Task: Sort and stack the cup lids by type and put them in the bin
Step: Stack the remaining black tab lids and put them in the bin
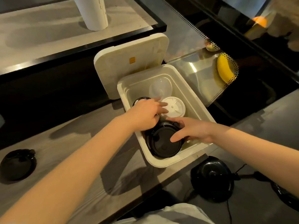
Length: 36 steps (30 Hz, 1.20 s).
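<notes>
A white bin (161,164) stands on the table edge. It holds clear dome lids (160,88) at the far end, a stack of white lids (175,107) in the middle and a stack of black lids (161,144) at the near end. Another black lid (140,99) shows at the bin's left wall, partly hidden by my left hand (145,112). That hand reaches into the bin with fingers stretched out, touching the left edge of the white lids. My right hand (192,130) grips the black stack, thumb on top and fingers over its far rim.
The bin's white cover (129,65) leans upright behind it. One black lid (17,164) lies on the table at far left. A black round device (212,178) with a cable sits at lower right. A white cylinder (93,12) stands on the back counter. A banana (224,68) lies behind glass.
</notes>
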Motion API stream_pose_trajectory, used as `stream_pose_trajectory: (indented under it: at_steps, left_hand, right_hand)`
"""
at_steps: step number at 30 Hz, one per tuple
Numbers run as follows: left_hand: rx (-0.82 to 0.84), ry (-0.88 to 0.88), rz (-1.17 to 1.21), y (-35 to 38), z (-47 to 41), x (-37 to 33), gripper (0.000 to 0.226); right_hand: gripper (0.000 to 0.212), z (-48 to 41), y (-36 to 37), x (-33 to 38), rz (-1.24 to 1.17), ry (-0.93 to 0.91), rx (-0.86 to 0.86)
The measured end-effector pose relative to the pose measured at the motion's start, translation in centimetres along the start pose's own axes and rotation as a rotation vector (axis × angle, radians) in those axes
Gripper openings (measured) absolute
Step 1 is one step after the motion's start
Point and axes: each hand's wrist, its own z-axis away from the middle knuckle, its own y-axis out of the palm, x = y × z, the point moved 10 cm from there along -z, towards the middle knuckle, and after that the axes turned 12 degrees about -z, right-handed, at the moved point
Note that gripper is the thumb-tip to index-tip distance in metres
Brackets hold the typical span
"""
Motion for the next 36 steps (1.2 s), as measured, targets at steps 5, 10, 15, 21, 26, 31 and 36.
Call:
stream_pose_trajectory:
  at_steps: [5, 10, 15, 21, 26, 31, 36]
  left_hand:
    - [0.207, 0.067, -0.128, 2.2, -2.5, -0.2, 0.046]
    - [0.213, 0.127, -0.197, 2.6, -2.3, 0.5, 0.050]
    - [0.212, 0.170, -0.180, 2.9, -2.8, 1.3, 0.050]
    - [0.158, 0.194, -0.112, 3.5, -2.5, 1.5, 0.051]
    - [0.143, 0.195, -0.115, 3.4, -2.4, 1.5, 0.051]
    - [0.133, 0.197, -0.129, 3.3, -2.3, 1.4, 0.052]
    - [0.130, 0.208, -0.155, 3.4, -2.2, 1.3, 0.052]
  right_hand:
    - [0.055, -0.3, -0.6, -0.8, 0.001, 0.081, 0.013]
    - [0.059, -1.5, -0.4, -1.9, -0.091, 0.186, 0.099]
    - [0.059, -2.4, 0.3, -2.5, -0.132, 0.290, 0.224]
    - [0.047, -4.3, -0.2, -5.5, -0.033, 0.443, 0.131]
    - [0.054, -5.5, -1.1, -6.8, 0.122, 0.502, 0.081]
    - [0.054, -5.5, -2.3, -5.8, 0.479, 0.426, -0.022]
    - [0.045, -3.9, -0.5, -1.0, 1.050, 0.128, -0.020]
